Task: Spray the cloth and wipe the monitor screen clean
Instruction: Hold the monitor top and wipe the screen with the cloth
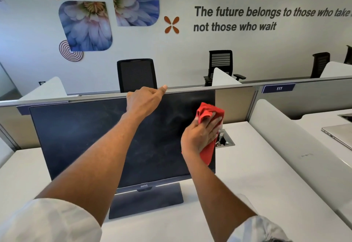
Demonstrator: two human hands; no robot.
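Under the right hand (200, 135), at the right edge of the screen (85, 137), a red cloth (208, 111) is pressed flat. The fingers lie straight and spread over it, not gripping, and a tail of cloth hangs below the palm. The left hand (142, 101) is up and to the left of it, hooked over the top edge of the monitor (144, 185). Its fingers go out of sight behind and its thumb lies along the rim, so it looks like a steadying grip.

I'd say this is the wiping step, with much left to do: faint smears cover the glass to the left of the cloth and below the left hand. No spray bottle is in sight. The next move probably calls for even strokes leftward, with the left forearm, which crosses the screen, shifted out of the way, and the top kept braced so the monitor doesn't rock on the tabletop (247, 175).
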